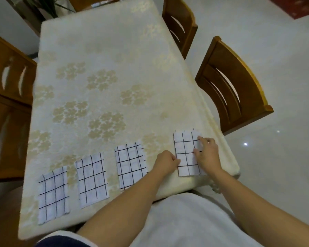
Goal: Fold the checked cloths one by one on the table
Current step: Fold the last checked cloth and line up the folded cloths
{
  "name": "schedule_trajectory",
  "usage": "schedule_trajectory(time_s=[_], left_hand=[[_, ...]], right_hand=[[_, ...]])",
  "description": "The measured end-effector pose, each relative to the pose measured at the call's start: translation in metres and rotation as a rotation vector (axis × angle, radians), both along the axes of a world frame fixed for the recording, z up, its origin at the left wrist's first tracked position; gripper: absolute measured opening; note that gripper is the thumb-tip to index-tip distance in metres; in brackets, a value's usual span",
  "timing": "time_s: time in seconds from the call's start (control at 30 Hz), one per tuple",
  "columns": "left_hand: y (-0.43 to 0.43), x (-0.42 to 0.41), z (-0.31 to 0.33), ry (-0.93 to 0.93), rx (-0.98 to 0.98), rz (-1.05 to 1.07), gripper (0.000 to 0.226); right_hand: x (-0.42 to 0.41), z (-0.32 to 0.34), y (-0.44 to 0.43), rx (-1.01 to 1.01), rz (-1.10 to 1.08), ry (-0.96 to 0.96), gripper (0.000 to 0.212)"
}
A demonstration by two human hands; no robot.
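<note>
Several white cloths with black checks lie folded in a row along the near edge of the table [114,50]. The rightmost checked cloth [186,154] sits near the table's right corner. My left hand [166,162] pinches its left edge with curled fingers. My right hand [208,155] rests on its right edge, fingers pressing on the fabric. To the left lie three more folded cloths: one [130,166] beside my left forearm, one [92,179] further left, and one [53,193] at the far left.
A cream tablecloth with gold flower prints covers the table. Wooden chairs stand at the right [234,86], the far right [178,24] and the left [9,72]. A shiny tiled floor lies to the right. A plant [43,6] stands beyond the far left corner.
</note>
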State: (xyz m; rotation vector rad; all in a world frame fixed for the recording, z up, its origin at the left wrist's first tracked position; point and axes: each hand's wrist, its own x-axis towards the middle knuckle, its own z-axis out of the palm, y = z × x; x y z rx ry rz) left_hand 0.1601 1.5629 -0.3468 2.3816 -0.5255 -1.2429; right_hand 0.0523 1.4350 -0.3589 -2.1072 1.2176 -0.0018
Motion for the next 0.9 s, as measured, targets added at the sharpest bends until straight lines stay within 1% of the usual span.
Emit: schedule_trajectory(time_s=[0.07, 0.13, 0.4, 0.53, 0.83, 0.9], left_hand=[[0.01, 0.008, 0.002, 0.036, 0.016, 0.043, 0.03], [0.02, 0.014, 0.001, 0.031, 0.027, 0.084, 0.032], [0.05, 0.021, 0.005, -0.024, 0.023, 0.173, 0.025], [0.05, 0.027, 0.005, -0.067, 0.02, 0.2, 0.029], [0.053, 0.031, 0.009, -0.164, 0.009, 0.142, 0.022], [0.051, 0.031, 0.009, -0.208, 0.021, 0.093, 0.025]], right_hand=[[0.014, -0.001, 0.009, 0.016, 0.115, -0.042, 0.048], [0.027, -0.002, 0.016, 0.05, 0.179, -0.057, 0.043], [0.047, -0.004, 0.02, 0.099, 0.282, -0.007, 0.037], [0.052, -0.006, 0.023, 0.101, 0.306, -0.024, 0.037], [0.047, -0.016, 0.019, 0.055, 0.337, -0.06, 0.035], [0.046, -0.02, 0.018, -0.005, 0.365, -0.051, 0.036]])
